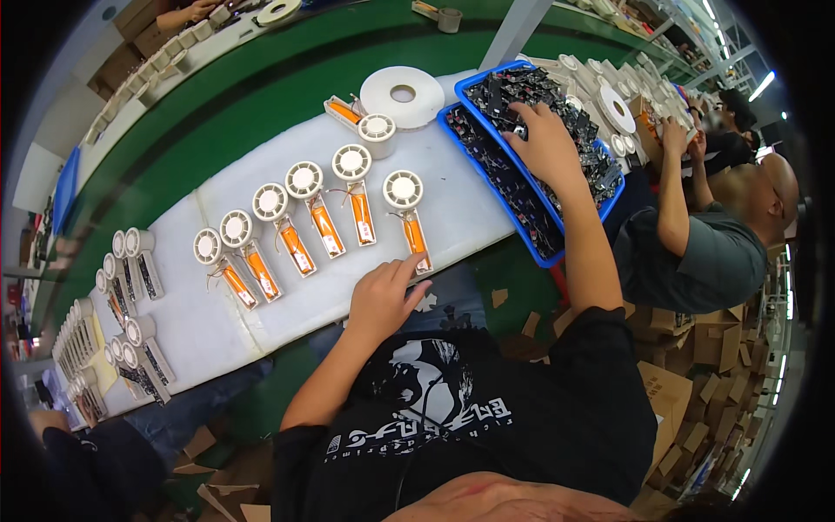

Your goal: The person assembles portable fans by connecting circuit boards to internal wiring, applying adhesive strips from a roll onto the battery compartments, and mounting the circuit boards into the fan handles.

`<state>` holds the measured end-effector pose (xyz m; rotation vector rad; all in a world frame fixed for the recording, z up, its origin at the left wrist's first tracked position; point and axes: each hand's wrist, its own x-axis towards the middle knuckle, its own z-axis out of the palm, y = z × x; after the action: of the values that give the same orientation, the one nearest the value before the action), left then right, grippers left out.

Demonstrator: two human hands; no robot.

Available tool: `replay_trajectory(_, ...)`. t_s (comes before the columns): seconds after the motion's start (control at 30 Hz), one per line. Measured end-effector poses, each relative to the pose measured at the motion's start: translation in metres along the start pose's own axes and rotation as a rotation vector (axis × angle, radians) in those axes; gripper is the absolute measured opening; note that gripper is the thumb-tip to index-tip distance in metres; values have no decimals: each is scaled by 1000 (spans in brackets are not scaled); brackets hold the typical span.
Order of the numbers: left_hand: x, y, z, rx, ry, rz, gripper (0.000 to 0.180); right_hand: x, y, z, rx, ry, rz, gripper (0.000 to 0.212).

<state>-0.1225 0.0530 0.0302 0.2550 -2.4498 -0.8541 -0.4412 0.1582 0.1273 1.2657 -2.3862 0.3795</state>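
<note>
A white handheld fan (404, 189) lies on the table straight ahead, its handle uncovered with an orange battery cell (412, 231) inside. My left hand (383, 300) is at the lower end of this handle, index fingertip on it and thumb by its bottom edge. Farther right, my right hand (545, 143) reaches into a blue bin (474, 103) heaped with small black circuit boards (513, 85). Its thumb and fingers are apart among the boards; the fingertips are partly hidden. Several similar open fans (304, 178) with orange cells and loose wires stand in a slanting row to the left.
A second blue bin (546, 259) of boards sits under the first. Behind the row lie a white tape roll (402, 93) and another open fan (377, 128). More fans (139, 244) line the table's left end. A co-worker (709, 235) sits at right; cardboard boxes (718, 339) pile behind.
</note>
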Motion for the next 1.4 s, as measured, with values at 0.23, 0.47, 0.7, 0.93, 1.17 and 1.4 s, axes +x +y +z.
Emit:
replay_trajectory(0.23, 4, 2, 2, -63, -32, 33, 34, 55, 0, 22, -39, -279, 329, 37)
replay_trajectory(0.47, 11, 10, -9, -203, 60, -105, 25, 65, 34, 37, 209, -344, 404, 46)
replay_trajectory(0.7, 25, 7, 0, -327, 167, -158, 19, 63, 29, 38, 198, -284, 385, 47)
replay_trajectory(0.93, 26, 22, -10, -673, 412, -275, 22, -12, -68, -52, 937, -402, 239, 22)
replay_trajectory(1.17, 9, 9, -24, -1095, 245, -659, 32, -90, -138, -21, 999, -435, -108, 29)
replay_trajectory(1.4, 4, -2, -13, -1251, -34, -841, 33, -75, -122, 45, 791, -170, -316, 47)
